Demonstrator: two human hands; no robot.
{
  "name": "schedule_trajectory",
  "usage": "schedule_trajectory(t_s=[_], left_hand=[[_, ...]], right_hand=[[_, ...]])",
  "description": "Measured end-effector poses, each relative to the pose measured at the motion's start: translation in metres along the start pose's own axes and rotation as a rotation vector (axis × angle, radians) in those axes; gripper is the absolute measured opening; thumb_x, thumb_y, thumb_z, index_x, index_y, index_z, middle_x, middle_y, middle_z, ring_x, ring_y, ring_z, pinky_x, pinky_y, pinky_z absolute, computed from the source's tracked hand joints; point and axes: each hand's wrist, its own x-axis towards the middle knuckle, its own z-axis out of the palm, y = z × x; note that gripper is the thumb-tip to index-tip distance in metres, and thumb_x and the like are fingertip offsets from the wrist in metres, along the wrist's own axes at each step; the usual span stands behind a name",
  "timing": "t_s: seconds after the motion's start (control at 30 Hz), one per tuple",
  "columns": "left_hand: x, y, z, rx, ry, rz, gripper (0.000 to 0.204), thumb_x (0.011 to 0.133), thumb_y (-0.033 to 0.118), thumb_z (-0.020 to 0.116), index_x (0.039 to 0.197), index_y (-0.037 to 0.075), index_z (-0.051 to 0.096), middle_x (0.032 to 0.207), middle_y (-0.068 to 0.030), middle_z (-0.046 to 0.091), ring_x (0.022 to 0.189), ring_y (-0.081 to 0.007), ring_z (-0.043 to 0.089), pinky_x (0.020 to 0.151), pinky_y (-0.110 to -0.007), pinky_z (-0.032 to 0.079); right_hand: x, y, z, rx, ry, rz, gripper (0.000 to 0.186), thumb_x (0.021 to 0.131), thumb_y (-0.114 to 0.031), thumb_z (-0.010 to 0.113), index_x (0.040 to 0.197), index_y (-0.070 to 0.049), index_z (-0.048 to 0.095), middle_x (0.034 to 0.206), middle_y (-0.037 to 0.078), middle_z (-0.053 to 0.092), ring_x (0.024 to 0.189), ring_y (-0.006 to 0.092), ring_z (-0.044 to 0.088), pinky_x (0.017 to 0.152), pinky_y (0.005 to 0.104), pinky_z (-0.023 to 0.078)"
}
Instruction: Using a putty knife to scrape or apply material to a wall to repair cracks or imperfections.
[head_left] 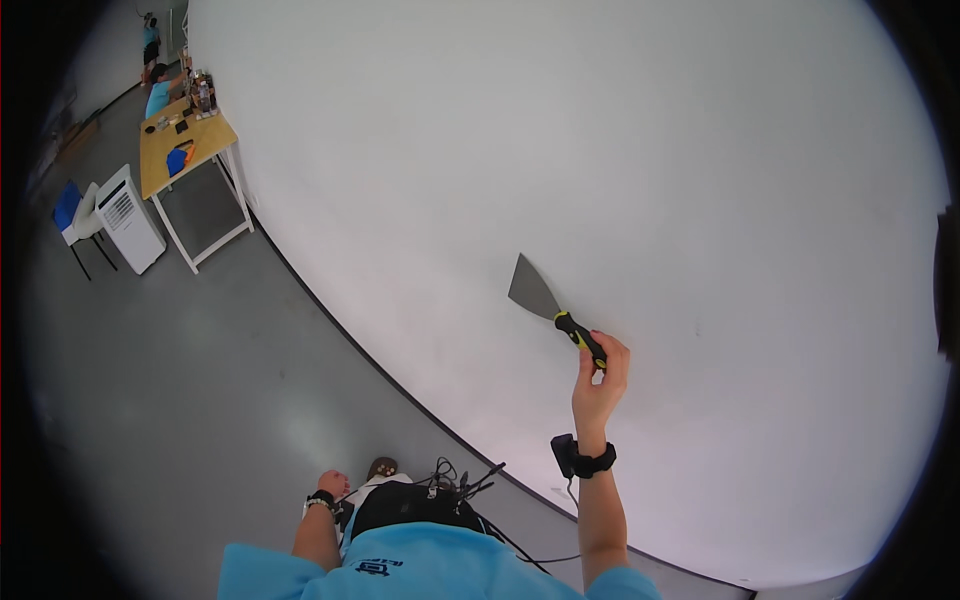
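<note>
My right hand (604, 372) grips a putty knife (580, 338) by the end of its black and yellow-green handle. The wide grey metal blade points up and to the left, in front of a plain white wall (740, 200). I cannot tell whether the blade touches the wall surface. A black device is strapped on my right wrist, with a cable running down from it. My left hand (335, 483) hangs low beside my waist, its fingers curled in, with nothing visible in them. It wears a dark band and a bracelet at the wrist.
A wooden table (215, 135) with white legs stands along the wall at the far left, holding bottles and a blue item. Near it are a white portable air unit (130, 220) and a chair (80, 215). People are in the background. Cables (460, 480) hang at my waist.
</note>
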Motion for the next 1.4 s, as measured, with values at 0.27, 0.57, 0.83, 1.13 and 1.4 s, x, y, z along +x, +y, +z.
schedule_trajectory(t_s=[0.27,0.57,0.83,1.13,1.4], left_hand=[[-0.003,-0.027,-0.006,-0.096,0.03,-0.058,0.023,0.09,0.012,0.044,0.096,-0.004,0.06,0.081,-0.0157,0.066,0.065,-0.0248,0.065,0.056,-0.036,0.054],[-0.016,-0.013,-0.001,-0.1,0.046,-0.077,0.021,0.089,0.011,0.046,0.095,-0.003,0.061,0.078,-0.016,0.066,0.065,-0.0247,0.065,0.058,-0.036,0.055],[-0.011,0.013,-0.01,-0.09,0.041,-0.099,0.021,0.091,0.011,0.046,0.094,-0.004,0.06,0.081,-0.0165,0.066,0.068,-0.0257,0.066,0.059,-0.036,0.054],[0.0,0.005,-0.013,-0.086,0.032,-0.093,0.022,0.091,0.012,0.046,0.095,-0.005,0.06,0.083,-0.0168,0.066,0.068,-0.0249,0.066,0.06,-0.036,0.055],[-0.007,0.004,-0.016,-0.079,0.034,-0.087,0.022,0.091,0.011,0.045,0.097,-0.006,0.059,0.082,-0.0179,0.065,0.067,-0.0256,0.066,0.059,-0.038,0.056]], right_hand=[[0.034,-0.034,0.022,0.159,0.121,0.161,0.021,0.087,-0.001,0.06,0.107,-0.005,0.062,0.106,0.007,0.057,0.087,0.0155,0.056,0.066,0.024,0.044],[0.046,-0.038,0.019,0.222,0.152,0.216,0.022,0.085,-0.001,0.062,0.107,-0.005,0.063,0.106,0.007,0.059,0.089,0.0149,0.056,0.066,0.0243,0.044],[0.04,-0.031,0.005,0.188,0.194,0.13,0.021,0.088,0.001,0.057,0.11,-0.002,0.059,0.107,0.005,0.052,0.066,0.0077,0.047,0.055,0.0201,0.041],[0.038,-0.038,-0.007,0.234,0.283,0.144,0.02,0.089,0.0,0.055,0.109,-0.001,0.058,0.108,0.006,0.053,0.064,0.0065,0.046,0.055,0.0191,0.04],[0.042,-0.044,-0.014,0.264,0.257,0.209,0.021,0.089,0.001,0.056,0.11,-0.001,0.059,0.108,0.007,0.053,0.071,0.0095,0.05,0.058,0.021,0.043]])
